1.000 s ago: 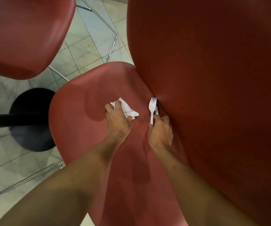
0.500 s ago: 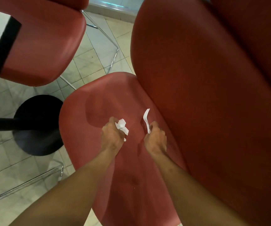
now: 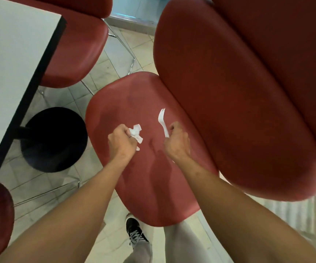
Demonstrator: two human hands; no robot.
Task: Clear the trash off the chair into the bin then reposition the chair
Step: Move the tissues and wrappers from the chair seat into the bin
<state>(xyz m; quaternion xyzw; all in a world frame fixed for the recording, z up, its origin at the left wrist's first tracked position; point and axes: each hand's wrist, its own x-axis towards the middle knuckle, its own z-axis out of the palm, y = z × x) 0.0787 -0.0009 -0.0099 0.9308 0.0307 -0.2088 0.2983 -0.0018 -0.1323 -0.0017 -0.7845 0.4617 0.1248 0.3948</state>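
From the head camera, looking down, a red chair [image 3: 153, 186] fills the middle of the view, its seat below both hands and its tall backrest rising at the right.

The left hand [image 3: 122, 143] hangs over the seat with its fingers curled tight around a crumpled white napkin [image 3: 136, 134]; loose corners of the paper stick out past the knuckles toward the right. The napkin is in that fist, above the seat; whether it clears the surface I cannot tell.

The right hand [image 3: 177, 143] is also curled closed, pinching the handle of a white plastic fork [image 3: 163, 120]. The fork points up and away from the person, tines at the far end, and sits over the seat just beside the base of the backrest.

The 2 hands are near each other but apart, with bare seat between them.

At the left, a white table [image 3: 11, 63] with a dark edge stands on a black round base [image 3: 54, 139]. A 2nd red chair [image 3: 77, 54] is tucked beyond the table. Below the seat, on the pale tiled floor [image 3: 115, 54], a black shoe [image 3: 134, 230] with grey laces and grey trouser legs show.
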